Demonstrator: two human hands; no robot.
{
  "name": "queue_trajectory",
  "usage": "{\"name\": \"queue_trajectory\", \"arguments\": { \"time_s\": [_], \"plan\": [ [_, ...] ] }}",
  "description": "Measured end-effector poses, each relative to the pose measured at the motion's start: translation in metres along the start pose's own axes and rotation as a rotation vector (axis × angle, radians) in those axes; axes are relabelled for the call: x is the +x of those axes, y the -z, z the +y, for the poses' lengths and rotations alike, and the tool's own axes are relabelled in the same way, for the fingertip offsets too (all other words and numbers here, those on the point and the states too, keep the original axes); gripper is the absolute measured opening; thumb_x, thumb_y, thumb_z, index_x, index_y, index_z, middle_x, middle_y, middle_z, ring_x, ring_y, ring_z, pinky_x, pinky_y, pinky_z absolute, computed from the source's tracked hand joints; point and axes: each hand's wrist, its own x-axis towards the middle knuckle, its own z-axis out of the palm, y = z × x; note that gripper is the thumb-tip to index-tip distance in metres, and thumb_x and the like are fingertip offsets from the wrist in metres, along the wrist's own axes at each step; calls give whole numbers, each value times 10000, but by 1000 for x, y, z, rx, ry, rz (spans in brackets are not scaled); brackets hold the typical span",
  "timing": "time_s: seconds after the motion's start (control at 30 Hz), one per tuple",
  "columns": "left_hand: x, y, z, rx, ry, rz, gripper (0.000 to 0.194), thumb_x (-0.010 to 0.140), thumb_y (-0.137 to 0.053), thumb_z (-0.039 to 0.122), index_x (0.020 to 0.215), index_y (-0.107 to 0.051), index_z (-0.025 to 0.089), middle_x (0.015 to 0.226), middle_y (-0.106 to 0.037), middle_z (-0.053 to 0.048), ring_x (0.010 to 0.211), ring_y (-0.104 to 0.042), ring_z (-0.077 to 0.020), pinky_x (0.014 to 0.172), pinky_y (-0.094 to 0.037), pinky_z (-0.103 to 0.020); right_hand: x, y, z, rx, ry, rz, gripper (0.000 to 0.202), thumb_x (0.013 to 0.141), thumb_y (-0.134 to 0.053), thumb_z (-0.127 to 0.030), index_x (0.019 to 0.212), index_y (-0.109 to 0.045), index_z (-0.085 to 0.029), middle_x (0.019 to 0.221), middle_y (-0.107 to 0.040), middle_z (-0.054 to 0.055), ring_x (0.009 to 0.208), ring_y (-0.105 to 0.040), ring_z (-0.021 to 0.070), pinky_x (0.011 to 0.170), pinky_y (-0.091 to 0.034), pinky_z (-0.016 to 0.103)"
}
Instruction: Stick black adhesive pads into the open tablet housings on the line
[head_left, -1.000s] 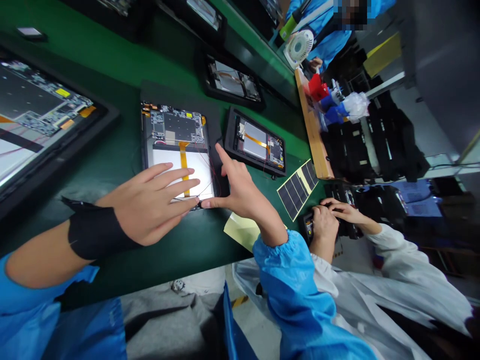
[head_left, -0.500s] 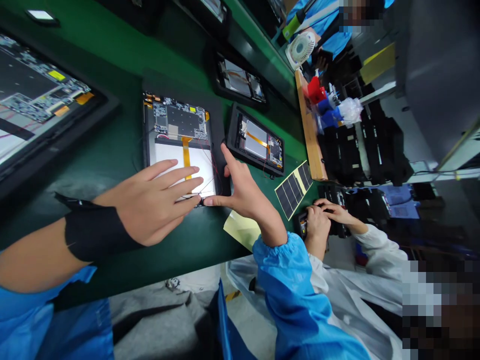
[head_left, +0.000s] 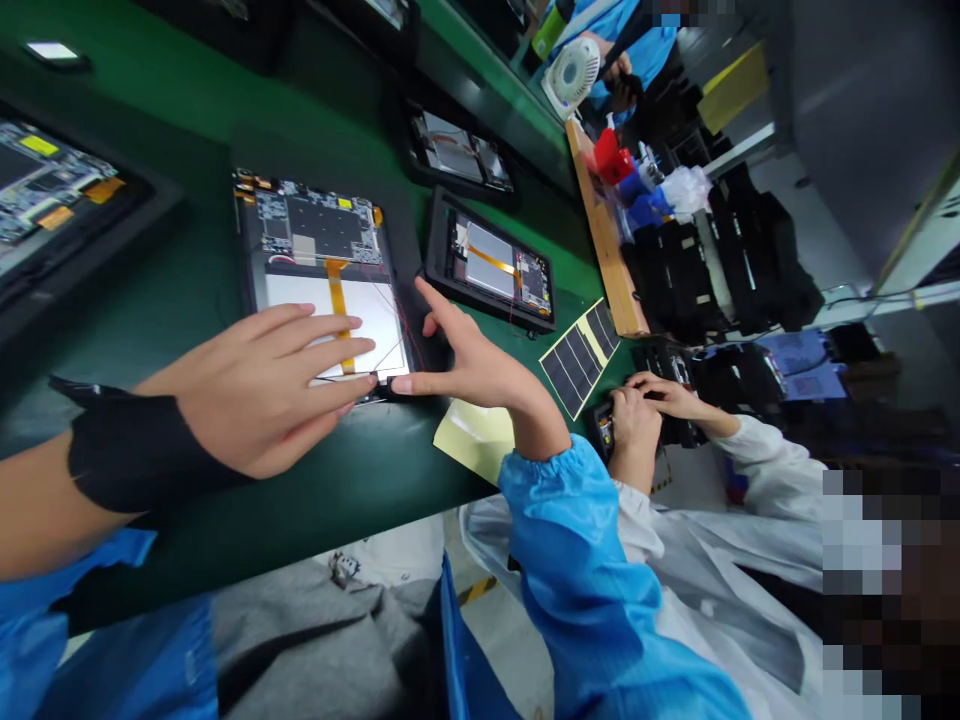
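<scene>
An opened tablet (head_left: 386,335) lies in front of me, its circuit board (head_left: 319,228), orange ribbon cable (head_left: 337,285) and thin red and black wires exposed. My left hand (head_left: 259,385), with a black band (head_left: 150,450) at the wrist, is stretched over the tablet's white lower half. Its lowest visible fingertips are at the near edge, by a small black part (head_left: 384,384). My right hand (head_left: 480,360) is spread at the tablet's right corner. Its thumb tip touches beside that black part, while the index finger reaches out along the dark frame.
More opened devices (head_left: 491,262) in black frames lie on the green table (head_left: 330,510). A sheet of black stickers (head_left: 581,358) and yellow paper (head_left: 476,435) are to the right. A wooden strip (head_left: 606,235) edges the table; a co-worker's hands (head_left: 637,425) work nearby.
The view has shifted slightly, so the tablet and both hands appear further left. Hands and tablet keep nearly the same pose relative to each other.
</scene>
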Motion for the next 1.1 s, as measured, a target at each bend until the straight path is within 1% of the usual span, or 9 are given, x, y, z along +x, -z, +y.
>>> {"name": "queue_trajectory", "arguments": {
  "time_s": [0.1, 0.27, 0.33, 0.43, 0.53, 0.63, 0.77, 0.93, 1.1],
  "plan": [
    [1, 0, -1, -12, -6, -6, 615, 1070, -260, 428, 1002, -830, 207, 1166, -765, -105, 1158, -696, -270, 932, -586, -531, 0, 0, -2, 34, -31, 5, 1101, 845, -831, -562, 1678, -207, -201, 1298, -559, 117, 1205, -502, 292, 1112, -438, 487],
    [0, 0, -2, -81, 10, 0, 607, 1080, -287, 437, 1009, -832, 180, 1148, -759, -130, 1162, -686, -316, 903, -571, -580, -1, -4, -5, -6, -44, 56, 1124, 790, -887, -513, 1668, -261, -195, 1264, -571, 107, 1174, -532, 300, 1080, -459, 487],
    [0, 0, -2, -94, 15, -11, 606, 1077, -290, 436, 1012, -832, 172, 1170, -752, -129, 1162, -683, -321, 905, -567, -590, -5, -4, -7, 43, 1, 105, 929, 877, -822, -472, 1637, -346, -231, 1253, -610, 87, 1176, -549, 281, 1073, -468, 456],
    [0, 1, -1, -105, 28, -16, 581, 1072, -308, 416, 1025, -830, 165, 1186, -746, -125, 1169, -677, -322, 920, -565, -594, -18, -7, -12, 91, 129, 252, 588, 1002, -677, -297, 1556, -483, -263, 1240, -688, 58, 1201, -571, 251, 1123, -439, 429],
    [0, 1, 1, -102, 29, -16, 570, 1067, -311, 413, 1043, -826, 171, 1200, -745, -116, 1193, -667, -315, 934, -569, -577, -28, -20, -17, 86, 260, 291, 524, 1010, -606, -155, 1516, -531, -268, 1182, -746, 41, 1159, -604, 235, 1113, -454, 407],
    [0, 0, 2, -78, 29, -13, 567, 1062, -303, 404, 1039, -827, 189, 1205, -747, -99, 1200, -666, -295, 941, -574, -556, -33, -35, -16, 97, 308, 306, 469, 1006, -587, -107, 1458, -584, -234, 1124, -763, 49, 1089, -628, 220, 1043, -495, 371],
    [-1, -1, 1, -66, 21, -2, 557, 1062, -302, 386, 1049, -828, 202, 1189, -757, -111, 1198, -671, -310, 927, -579, -569, -33, -48, -11, 155, 283, 360, 477, 991, -630, -125, 1454, -569, -226, 1080, -763, 37, 1060, -657, 211, 1035, -502, 368],
    [-2, -1, 0, -31, 16, -5, 548, 1047, -297, 383, 1068, -822, 227, 1208, -755, -92, 1189, -675, -285, 940, -586, -555, -32, -48, -14, 209, 237, 339, 520, 980, -630, -122, 1482, -531, -218, 1079, -745, 31, 1058, -673, 206, 1051, -500, 371],
    [-2, -2, 0, -46, 12, 5, 512, 1044, -331, 375, 1067, -817, 216, 1228, -748, -90, 1206, -668, -296, 947, -584, -568, -33, -44, -30, 36, 119, 339, 657, 945, -620, -48, 1557, -469, -237, 1037, -779, 3, 1075, -648, 230, 1032, -466, 389]
  ]
}}
